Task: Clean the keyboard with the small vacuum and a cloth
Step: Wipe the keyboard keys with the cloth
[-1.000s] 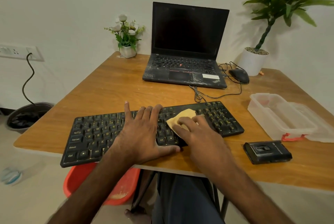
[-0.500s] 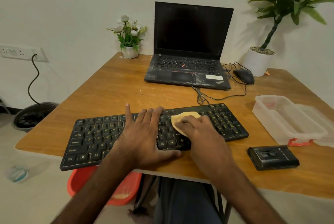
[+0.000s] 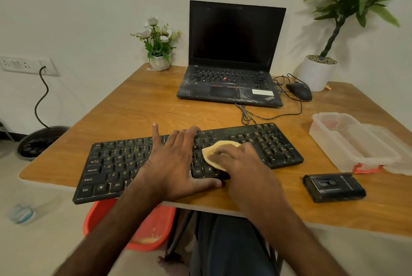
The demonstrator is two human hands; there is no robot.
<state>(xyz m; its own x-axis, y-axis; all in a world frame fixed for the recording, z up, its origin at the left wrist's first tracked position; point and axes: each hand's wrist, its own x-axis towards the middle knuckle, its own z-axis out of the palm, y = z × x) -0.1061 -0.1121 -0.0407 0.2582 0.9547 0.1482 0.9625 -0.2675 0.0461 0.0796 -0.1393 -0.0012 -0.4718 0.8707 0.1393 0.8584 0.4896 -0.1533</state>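
The wooden worktop (image 3: 156, 106) stands against a pale wall and carries an open laptop (image 3: 234, 52), a wired mouse (image 3: 298, 90) and a clear plastic container (image 3: 347, 142) at the right. The keyboard (image 3: 124, 164) lies along the near part of the worktop. Its long axis runs left to right on a slant: the left end sits closer to the person and overhangs the near edge, and the right end lies farther in. The space-bar row faces the person, and the cable leaves the far edge toward the laptop. The left hand (image 3: 171, 164) rests flat on the centre keys with fingers straight and spread and the thumb along the near edge, bracing the keyboard and gripping nothing. The right hand (image 3: 240, 162) holds the yellow cloth (image 3: 219, 146) down on the keys right of centre, fingers curled over it. The image is blurred there, so the exact grip is not clear. A black unit, judged to be the small vacuum (image 3: 333, 187), lies unheld on the worktop, well apart to the right of the keyboard. Judgement: the cloth stage is in hand. Yellowish specks show on the keys at both ends, so wiping is incomplete. Whether vacuuming is complete cannot be determined.
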